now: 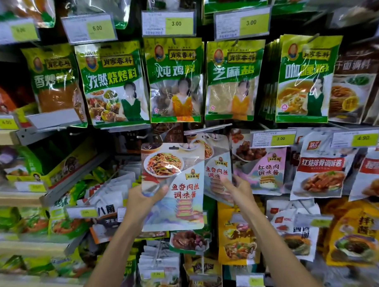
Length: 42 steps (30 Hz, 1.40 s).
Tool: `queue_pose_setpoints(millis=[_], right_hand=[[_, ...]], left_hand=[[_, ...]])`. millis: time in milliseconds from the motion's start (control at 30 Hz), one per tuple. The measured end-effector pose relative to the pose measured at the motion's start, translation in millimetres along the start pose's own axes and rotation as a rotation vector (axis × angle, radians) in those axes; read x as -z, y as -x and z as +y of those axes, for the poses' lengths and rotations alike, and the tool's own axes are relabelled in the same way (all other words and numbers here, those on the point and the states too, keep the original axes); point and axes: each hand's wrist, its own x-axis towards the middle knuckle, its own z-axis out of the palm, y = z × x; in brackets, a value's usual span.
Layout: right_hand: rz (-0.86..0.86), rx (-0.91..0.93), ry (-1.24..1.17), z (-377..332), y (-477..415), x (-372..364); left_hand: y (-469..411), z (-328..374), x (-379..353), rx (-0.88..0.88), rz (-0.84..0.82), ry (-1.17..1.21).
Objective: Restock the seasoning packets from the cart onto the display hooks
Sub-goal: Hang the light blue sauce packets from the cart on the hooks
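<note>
"Seasoning packet: where have you got it?" the floor asks.

"Below the row of green packets, in the middle tier, face toward me and on no hook. A matching packet hangs just behind it, to the right."

"And the hands?"

"My left hand pinches its lower left edge, thumb on the front and fingers hidden behind. That low hold leaves the top free. My right hand curls round the matching packet's lower edge, I judge to steady the hanging stock and clear a path."

"The small parts?"

"The hang hole is unthreaded. A silver strip above looks tipped up. I cannot make out the hook's tip, and the cart is out of view."
</note>
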Motion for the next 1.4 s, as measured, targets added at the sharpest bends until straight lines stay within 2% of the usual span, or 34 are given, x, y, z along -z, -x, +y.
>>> queue_pose_setpoints(millis=[67,167,333,433,633,933,1067,1267,1400], right_hand=[[0.159,0.147,0.166,1.6,12.6,10.6],[0.368,0.343,0.269,-9.4,34.3,30.5],[0.569,0.763,0.559,-52.9,39.0,59.5],[0.640,0.926,0.753,-69.4,27.1,71.4],[0.648,0.968,1.050,-69.8,-2.9,82.9],[0.705,1.058,1.092,-62.7,-24.8,87.9],[0.721,1.035,1.112,-61.2,-26.6,89.3],[0.730,1.044,1.109,-59.9,-26.3,88.3],[0.722,1.044,1.101,-59.9,-26.6,87.9]], left_hand=[[-0.4,0.4,-14.9,0.004,-0.023,-0.003],[-4.1,1.5,-38.5,0.008,-0.053,0.005],[-15.4,4.8,-70.9,0.039,-0.077,0.066],[-22.5,3.4,-79.5,0.085,-0.069,0.111],[-32.3,-4.3,-86.8,0.120,-0.067,0.140],[-48.3,-12.2,-91.5,0.110,-0.069,0.097],[-60.7,-20.1,-95.8,0.141,0.054,0.057],[-74.3,-25.4,-109.4,0.091,0.310,-0.080],[-85.5,-24.2,-121.4,0.139,0.361,-0.118]])
